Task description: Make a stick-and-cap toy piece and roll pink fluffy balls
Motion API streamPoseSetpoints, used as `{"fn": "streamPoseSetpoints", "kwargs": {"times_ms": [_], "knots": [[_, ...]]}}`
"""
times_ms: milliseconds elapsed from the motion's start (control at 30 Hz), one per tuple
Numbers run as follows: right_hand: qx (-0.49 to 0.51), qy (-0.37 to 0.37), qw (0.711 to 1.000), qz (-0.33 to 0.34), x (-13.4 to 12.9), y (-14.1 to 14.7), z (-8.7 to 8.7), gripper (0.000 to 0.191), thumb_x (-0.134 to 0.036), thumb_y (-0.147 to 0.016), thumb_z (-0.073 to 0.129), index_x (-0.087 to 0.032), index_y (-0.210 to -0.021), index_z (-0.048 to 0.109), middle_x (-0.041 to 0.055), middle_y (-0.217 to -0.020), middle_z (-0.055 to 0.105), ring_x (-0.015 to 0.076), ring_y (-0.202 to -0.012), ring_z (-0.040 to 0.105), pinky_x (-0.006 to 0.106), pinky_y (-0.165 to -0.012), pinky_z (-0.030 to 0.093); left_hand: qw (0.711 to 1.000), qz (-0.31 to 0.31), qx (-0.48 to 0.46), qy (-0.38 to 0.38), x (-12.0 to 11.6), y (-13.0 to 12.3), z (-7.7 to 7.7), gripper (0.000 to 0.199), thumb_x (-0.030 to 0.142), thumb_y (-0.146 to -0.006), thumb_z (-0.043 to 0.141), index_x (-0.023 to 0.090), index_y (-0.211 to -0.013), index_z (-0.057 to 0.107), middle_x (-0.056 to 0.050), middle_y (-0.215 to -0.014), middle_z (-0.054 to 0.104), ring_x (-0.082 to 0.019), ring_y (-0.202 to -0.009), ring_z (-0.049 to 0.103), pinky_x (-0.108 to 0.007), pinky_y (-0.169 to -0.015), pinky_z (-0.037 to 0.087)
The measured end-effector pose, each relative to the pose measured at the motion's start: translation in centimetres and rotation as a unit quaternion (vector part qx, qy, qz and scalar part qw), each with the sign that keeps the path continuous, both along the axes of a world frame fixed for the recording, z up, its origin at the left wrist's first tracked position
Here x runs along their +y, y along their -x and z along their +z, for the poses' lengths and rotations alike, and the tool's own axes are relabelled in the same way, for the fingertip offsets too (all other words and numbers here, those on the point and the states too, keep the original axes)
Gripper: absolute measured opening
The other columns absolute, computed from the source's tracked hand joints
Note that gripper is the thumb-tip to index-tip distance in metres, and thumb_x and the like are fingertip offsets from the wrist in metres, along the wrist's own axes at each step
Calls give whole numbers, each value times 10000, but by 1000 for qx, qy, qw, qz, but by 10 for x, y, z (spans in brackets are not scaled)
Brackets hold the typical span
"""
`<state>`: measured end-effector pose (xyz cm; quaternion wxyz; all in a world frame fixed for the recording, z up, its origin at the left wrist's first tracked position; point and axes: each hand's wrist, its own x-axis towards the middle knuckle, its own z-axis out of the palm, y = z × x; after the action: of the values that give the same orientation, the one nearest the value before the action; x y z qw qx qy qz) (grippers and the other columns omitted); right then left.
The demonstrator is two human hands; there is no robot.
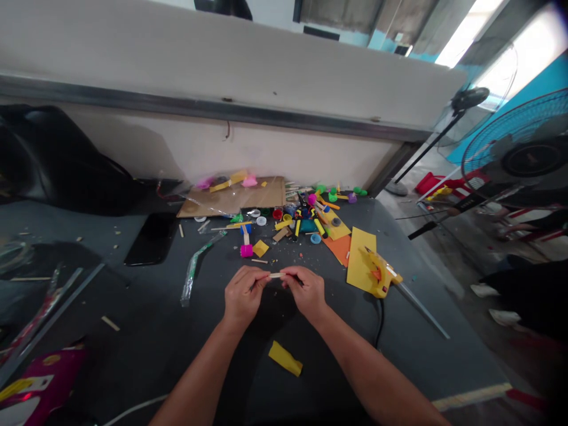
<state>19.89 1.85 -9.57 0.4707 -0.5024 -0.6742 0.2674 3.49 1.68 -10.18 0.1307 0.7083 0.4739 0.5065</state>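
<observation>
Between my two hands a short, pale wooden stick [276,275] is held level above the dark table. My left hand [243,296] pinches its left end and my right hand [306,290] pinches its right end. Just beyond lie a loose bit of stick [260,261] and a small build of wooden sticks with a magenta cap [246,251] at one end. A yellow paper square [261,248] is beside it. Nearer to me, between my forearms, rests a folded yellow paper strip [284,358].
On the right a yellow glue gun [379,275] with a glue stick lies on yellow paper [360,248]. Pliers [306,219], caps and scraps crowd the back near cardboard [257,198]. A black phone [151,239] and a plastic-wrapped item [193,269] lie left. A fan [528,157] stands right.
</observation>
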Motion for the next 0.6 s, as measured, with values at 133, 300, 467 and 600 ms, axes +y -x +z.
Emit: {"fn": "streamPoseSetpoints", "kwargs": {"times_ms": [133, 300, 467, 600], "knots": [[1, -4, 1000, 4, -1, -1, 0, 121, -279, -830, 569, -216, -827, 672, -9, -644, 675, 122, -567, 634, 223, -610, 507, 1000, -7, -2, 0, 0, 0, 2, 73, 196, -812, 584, 191, -794, 655, -27, -714, 644, -147, -692, 599, -272, -648, 483], [27, 17, 999, -9, 0, 0, 0, 113, -285, -811, 587, -220, -828, 678, -6, -671, 685, 125, -553, 635, 227, -598, 515, 1000, -8, -20, 2, 0, -2, 1, 68, 194, -810, 587, 190, -826, 653, -32, -753, 651, -151, -730, 606, -280, -682, 493], [54, 23, 998, -28, 2, -3, -2, 100, -268, -797, 605, -223, -837, 685, 0, -715, 694, 124, -556, 638, 227, -590, 520, 999, -11, -32, 9, 1, 0, -1, 162, 179, -787, 614, 188, -944, 654, -52, -861, 667, -166, -810, 614, -293, -722, 505], [59, 23, 997, -38, 3, -5, -2, 107, -275, -798, 604, -222, -840, 688, -1, -689, 687, 127, -547, 635, 231, -586, 520, 996, 1, -67, 54, 1, 0, 1, 118, 197, -805, 585, 195, -883, 674, -45, -846, 664, -158, -776, 622, -281, -697, 510]]}}
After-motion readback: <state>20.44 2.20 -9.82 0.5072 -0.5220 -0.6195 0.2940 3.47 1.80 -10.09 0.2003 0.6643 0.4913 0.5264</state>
